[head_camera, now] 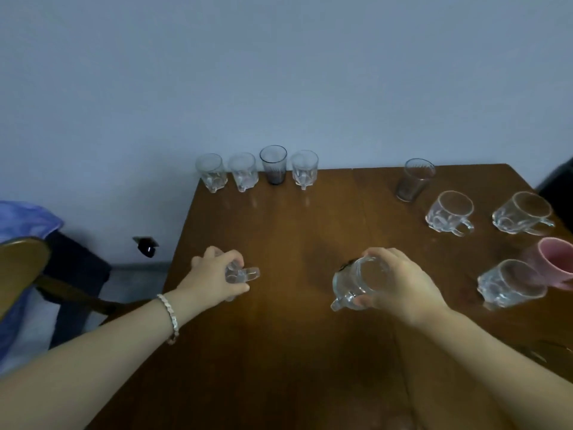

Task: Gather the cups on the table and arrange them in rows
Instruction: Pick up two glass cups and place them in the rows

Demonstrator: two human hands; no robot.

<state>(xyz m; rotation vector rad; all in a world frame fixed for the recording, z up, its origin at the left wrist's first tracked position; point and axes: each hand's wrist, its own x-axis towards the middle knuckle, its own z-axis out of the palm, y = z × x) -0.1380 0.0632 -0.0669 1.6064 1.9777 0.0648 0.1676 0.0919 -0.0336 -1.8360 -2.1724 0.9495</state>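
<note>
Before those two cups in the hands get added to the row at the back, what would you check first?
1. Left hand has a firm hold on its small clear cup: ok, fingers wrapped round it.
2. Right hand holds the glass mug securely: ok, gripped at the rim.
3. Back row of four glasses stands upright: ok.
4. Free table space beside the row's right end: ok, bare up to the dark tumbler.
5. Path to the row free of cups: ok.
6. Held cups empty: cannot tell.
</note>
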